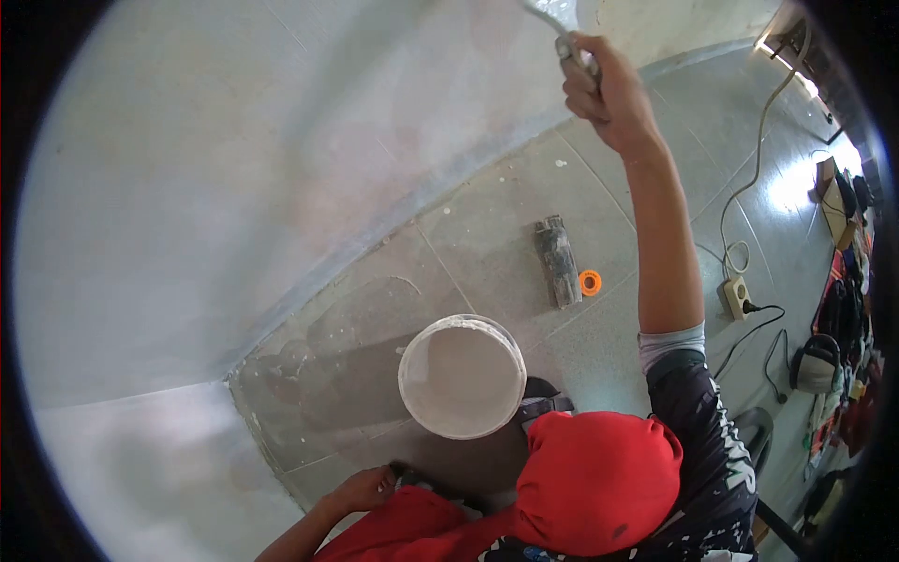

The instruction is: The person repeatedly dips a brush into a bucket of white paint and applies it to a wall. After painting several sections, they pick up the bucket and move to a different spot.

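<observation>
High in the view, my right hand (595, 89) is closed round the grey handle of a tool (565, 47). A thin metal part of this tool runs up to the frame's top edge beside the pale wall (375, 84), where its end is cut off. Low down, my left hand (367, 489) has its fingers curled, next to a dark item and red cloth (403, 525); what it grips, if anything, is hidden. Between the hands a round white bucket (462, 377) stands on the tiled floor, with pale material inside.
On the floor lie a dark, stained block (559, 262) and an orange ring (590, 283). A socket strip (737, 298) with cables lies to the right. Bags and cloths (843, 309) line the far right. Red rounded fabric (599, 482) fills the lower middle.
</observation>
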The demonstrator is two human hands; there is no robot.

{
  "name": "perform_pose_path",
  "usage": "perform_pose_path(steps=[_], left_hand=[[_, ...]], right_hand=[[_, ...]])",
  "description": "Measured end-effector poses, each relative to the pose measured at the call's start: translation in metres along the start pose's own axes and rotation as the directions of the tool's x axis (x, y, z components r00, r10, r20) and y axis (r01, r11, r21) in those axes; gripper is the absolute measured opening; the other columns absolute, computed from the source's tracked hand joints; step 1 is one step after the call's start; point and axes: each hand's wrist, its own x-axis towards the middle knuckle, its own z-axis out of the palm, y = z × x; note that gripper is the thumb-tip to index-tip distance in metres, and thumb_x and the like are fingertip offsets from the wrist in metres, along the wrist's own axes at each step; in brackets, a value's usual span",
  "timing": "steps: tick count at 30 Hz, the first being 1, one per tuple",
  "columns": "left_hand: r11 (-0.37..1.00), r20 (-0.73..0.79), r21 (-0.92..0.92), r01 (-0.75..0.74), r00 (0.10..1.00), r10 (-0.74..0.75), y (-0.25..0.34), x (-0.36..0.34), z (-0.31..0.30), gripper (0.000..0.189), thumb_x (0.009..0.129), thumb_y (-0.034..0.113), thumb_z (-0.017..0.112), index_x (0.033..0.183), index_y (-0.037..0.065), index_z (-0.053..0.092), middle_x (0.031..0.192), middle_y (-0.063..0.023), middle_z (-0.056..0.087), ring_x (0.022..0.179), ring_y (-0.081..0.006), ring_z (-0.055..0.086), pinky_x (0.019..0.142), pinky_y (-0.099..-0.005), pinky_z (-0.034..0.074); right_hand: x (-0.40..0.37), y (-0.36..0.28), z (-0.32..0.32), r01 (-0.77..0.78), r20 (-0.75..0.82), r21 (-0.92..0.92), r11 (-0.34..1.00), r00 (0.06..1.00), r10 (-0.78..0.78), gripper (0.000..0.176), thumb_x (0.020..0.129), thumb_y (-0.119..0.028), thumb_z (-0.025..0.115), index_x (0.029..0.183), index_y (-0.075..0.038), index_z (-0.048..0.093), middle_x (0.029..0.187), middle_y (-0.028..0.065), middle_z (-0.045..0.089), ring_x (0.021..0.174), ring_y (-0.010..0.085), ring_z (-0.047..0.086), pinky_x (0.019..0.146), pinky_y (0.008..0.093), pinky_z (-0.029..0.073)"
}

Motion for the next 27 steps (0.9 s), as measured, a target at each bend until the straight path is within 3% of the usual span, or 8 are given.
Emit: perform_pose_path(steps=[4, 7, 11, 14, 19, 21, 24, 27], left_hand=[[1.000, -0.024, -0.021, 0.011, 1.000, -0.012, -0.012, -0.001, 0.010, 0.019, 0.083, 0.015, 0.054, 0.095, 0.001, 0.056, 0.087, -0.0185, 0.065, 0.082, -0.0325, 0.065, 0.073, -0.0395, 0.050], [0.998, -0.012, -0.044, 0.042, 0.999, -0.042, -0.003, -0.003, 0.007, 0.019, 0.083, 0.015, 0.055, 0.095, 0.001, 0.057, 0.086, -0.0183, 0.065, 0.082, -0.0327, 0.065, 0.074, -0.0395, 0.050], [0.998, -0.032, -0.023, 0.057, 0.998, -0.057, -0.002, -0.004, 0.008, 0.019, 0.082, 0.016, 0.055, 0.095, 0.002, 0.058, 0.086, -0.0183, 0.065, 0.082, -0.0328, 0.065, 0.074, -0.0393, 0.051], [0.997, -0.015, -0.049, 0.057, 0.998, -0.058, 0.000, -0.004, 0.003, 0.020, 0.082, 0.016, 0.055, 0.096, 0.002, 0.058, 0.086, -0.0182, 0.065, 0.082, -0.0336, 0.064, 0.074, -0.0403, 0.051], [0.999, -0.033, -0.006, 0.034, 0.999, -0.034, -0.003, 0.002, 0.007, 0.020, 0.083, 0.017, 0.056, 0.096, 0.002, 0.057, 0.086, -0.0180, 0.065, 0.082, -0.0341, 0.064, 0.075, -0.0412, 0.051], [0.999, -0.020, -0.011, 0.048, 0.999, -0.048, -0.001, 0.005, 0.007, 0.020, 0.083, 0.017, 0.056, 0.096, 0.002, 0.057, 0.087, -0.0180, 0.065, 0.082, -0.0341, 0.064, 0.075, -0.0412, 0.051], [0.999, -0.014, -0.033, 0.038, 0.999, -0.039, -0.004, 0.009, 0.004, 0.019, 0.083, 0.017, 0.056, 0.096, 0.002, 0.057, 0.088, -0.0181, 0.065, 0.084, -0.0343, 0.064, 0.075, -0.0412, 0.051], [0.998, -0.029, -0.055, 0.029, 0.999, -0.030, -0.009, 0.008, 0.006, 0.019, 0.083, 0.016, 0.056, 0.097, 0.002, 0.058, 0.088, -0.0162, 0.065, 0.084, -0.0311, 0.064, 0.076, -0.0392, 0.050]], right_hand=[[0.000, 0.109, -0.013, -0.246, -0.203, -0.193, 0.950, 0.957, 0.207, 0.025, 0.094, -0.029, 0.047, 0.077, -0.012, 0.050, 0.056, -0.0053, 0.038, 0.041, 0.0062, 0.029, 0.037, 0.0250, 0.020], [-0.026, 0.198, -0.046, -0.568, -0.338, -0.258, 0.782, 0.811, 0.478, 0.027, 0.090, -0.029, 0.049, 0.071, -0.010, 0.046, 0.056, -0.0037, 0.039, 0.043, 0.0070, 0.032, 0.038, 0.0275, 0.023], [-0.039, 0.214, -0.057, -0.695, -0.373, -0.162, 0.701, 0.701, 0.608, 0.027, 0.088, -0.028, 0.049, 0.069, -0.010, 0.048, 0.056, -0.0036, 0.038, 0.044, 0.0074, 0.032, 0.039, 0.0288, 0.023], [-0.015, 0.155, -0.027, -0.563, -0.364, -0.317, 0.763, 0.815, 0.450, 0.027, 0.094, -0.026, 0.045, 0.072, -0.010, 0.049, 0.055, -0.0057, 0.036, 0.040, 0.0054, 0.028, 0.037, 0.0245, 0.020], [-0.018, 0.040, 0.022, -0.264, -0.180, -0.108, 0.958, 0.953, 0.242, 0.026, 0.095, -0.024, 0.043, 0.082, -0.005, 0.055, 0.055, -0.0055, 0.035, 0.040, 0.0043, 0.026, 0.037, 0.0223, 0.018], [-0.017, 0.023, 0.034, -0.030, -0.049, -0.033, 0.999, 0.998, 0.029, 0.024, 0.093, -0.023, 0.045, 0.076, -0.006, 0.051, 0.054, -0.0042, 0.037, 0.042, 0.0045, 0.027, 0.038, 0.0243, 0.018], [-0.004, 0.060, 0.038, -0.066, -0.152, -0.051, 0.997, 0.987, 0.057, 0.026, 0.093, -0.025, 0.045, 0.075, -0.007, 0.050, 0.053, -0.0040, 0.036, 0.041, 0.0052, 0.027, 0.038, 0.0244, 0.019], [-0.009, 0.148, 0.015, -0.287, -0.302, -0.212, 0.934, 0.929, 0.217, 0.029, 0.092, -0.028, 0.048, 0.071, -0.007, 0.048, 0.054, -0.0033, 0.038, 0.041, 0.0068, 0.029, 0.037, 0.0256, 0.021]])
